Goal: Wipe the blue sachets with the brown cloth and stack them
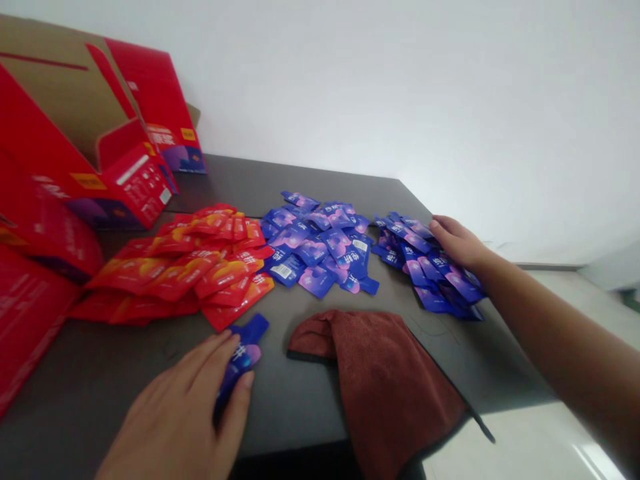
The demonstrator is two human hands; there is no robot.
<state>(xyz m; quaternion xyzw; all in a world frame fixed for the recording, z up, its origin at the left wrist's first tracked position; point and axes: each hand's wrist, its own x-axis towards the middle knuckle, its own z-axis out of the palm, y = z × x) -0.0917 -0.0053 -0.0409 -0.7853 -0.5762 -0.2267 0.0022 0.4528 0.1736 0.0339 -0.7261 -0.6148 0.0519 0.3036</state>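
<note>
Left hand (185, 393) clamped on one glossy, necked blue sachet (246, 357); right hand (460, 243) touching one of two blue piles (417, 267), grip indiscernible; one plush brown cloth (385, 373).

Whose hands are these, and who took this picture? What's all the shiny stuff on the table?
There's no robot here, just a person using two bare hands. They wear a camera on their head, so this one picture looks forward and down from there.

The left hand holds a small blue-and-purple packet. The right hand touches a pile of shiny blue-and-purple packets on the right.

On the flat dark grey table there's also a middle heap of blue-and-purple packets, a heap of flat red-and-orange packets, and red cardboard boxes on the left. A soft brown cloth hangs over the near edge.
</note>
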